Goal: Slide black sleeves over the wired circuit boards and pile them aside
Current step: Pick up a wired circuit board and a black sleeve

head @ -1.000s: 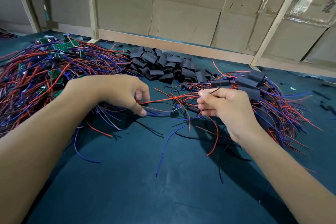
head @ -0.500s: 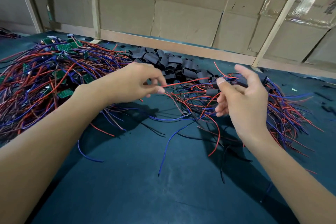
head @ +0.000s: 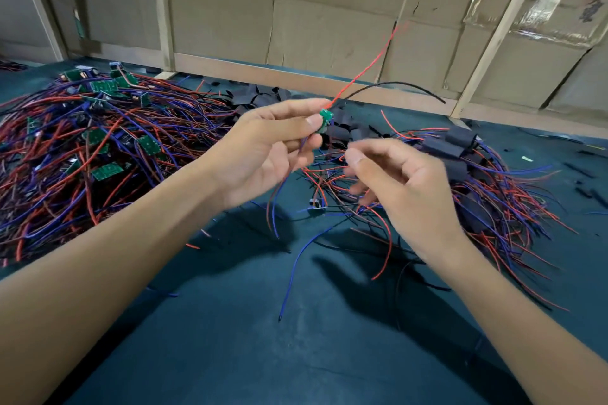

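- The left hand (head: 263,148) pinches a small green board (head: 325,118) between thumb and fingertips, raised above the surface (head: 230,339).
- From the board a red wire (head: 365,69) and a black wire (head: 394,85) run up and away toward the far right; blue and red leads hang down past the left palm.
- The board's long axis stands roughly upright, tilted a little toward the right, its upper end carrying the red and black wires.
- The right hand (head: 394,181) hovers just right of and below the board, fingers loosely curled and holding nothing, apart from the left hand.
- The loose sleeves (head: 260,99) lie in a heap beyond the hands, behind the board; the right hand looks the freer one to reach them.
- Judging by this, the next move is to fetch a sleeve and thread it along the wires onto the board.
- Bare boards (head: 98,128) in tangled wires lie at left; sleeved boards (head: 460,148) are piled at right, just beyond the right hand.
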The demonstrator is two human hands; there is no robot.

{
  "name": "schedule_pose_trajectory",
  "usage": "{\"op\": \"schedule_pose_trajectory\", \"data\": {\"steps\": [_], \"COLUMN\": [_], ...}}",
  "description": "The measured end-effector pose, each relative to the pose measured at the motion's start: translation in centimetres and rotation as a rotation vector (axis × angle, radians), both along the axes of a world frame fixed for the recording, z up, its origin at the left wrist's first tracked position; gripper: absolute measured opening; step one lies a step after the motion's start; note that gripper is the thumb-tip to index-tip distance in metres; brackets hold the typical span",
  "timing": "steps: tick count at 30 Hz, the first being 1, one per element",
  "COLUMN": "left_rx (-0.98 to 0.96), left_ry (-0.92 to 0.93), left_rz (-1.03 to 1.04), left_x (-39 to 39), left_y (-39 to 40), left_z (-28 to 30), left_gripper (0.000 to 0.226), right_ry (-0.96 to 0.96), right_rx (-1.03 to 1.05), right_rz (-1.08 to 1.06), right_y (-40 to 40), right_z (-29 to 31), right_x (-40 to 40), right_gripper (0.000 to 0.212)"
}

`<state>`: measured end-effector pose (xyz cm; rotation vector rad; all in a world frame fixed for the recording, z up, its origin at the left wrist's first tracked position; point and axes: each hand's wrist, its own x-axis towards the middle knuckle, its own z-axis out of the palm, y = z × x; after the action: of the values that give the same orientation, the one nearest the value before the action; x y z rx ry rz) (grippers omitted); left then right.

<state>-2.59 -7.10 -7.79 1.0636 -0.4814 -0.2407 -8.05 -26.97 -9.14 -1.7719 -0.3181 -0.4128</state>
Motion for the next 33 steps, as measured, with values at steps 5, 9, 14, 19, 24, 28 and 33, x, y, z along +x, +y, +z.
{"op": "schedule_pose_trajectory", "data": {"steps": [5,9,14,19,24,28,33], "left_rx": [0.174,0.298,0.544,0.676,0.847,0.822,0.775], "left_ry": [-0.029,-0.062,-0.152,-0.258,-0.275,-0.376,-0.424], "left_rz": [-0.150,-0.129,-0.115,-0.158,-0.239,-0.182,0.598], "left_x": [-1.4,-1.7,-1.1,-0.7,-0.3,-0.3,4.5], "left_y": [-1.1,-1.7,-1.0,-0.4,0.6,0.8,1.9], "left_z": [-1.1,-1.5,-1.9,-1.9,-2.0,-1.3,0.1], "left_gripper": [0.038,0.027,0.012,0.018,0.021,0.036,0.049], "right_ry": [0.004,0.057,0.154,0.266,0.240,0.228,0.258], "right_rx": [0.110,0.259,0.691,0.853,0.861,0.851,0.723], "right_rz": [0.027,0.074,0.166,0.248,0.264,0.263,0.186], "right_y": [0.0,-0.5,-1.6,-2.3,-3.3,-4.1,-3.6], "right_z": [-0.1,0.2,2.0,2.7,3.3,3.7,3.4], "right_x": [0.6,0.9,1.1,1.0,0.8,1.0,1.2], "right_gripper": [0.017,0.025,0.029,0.041,0.053,0.043,0.037]}}
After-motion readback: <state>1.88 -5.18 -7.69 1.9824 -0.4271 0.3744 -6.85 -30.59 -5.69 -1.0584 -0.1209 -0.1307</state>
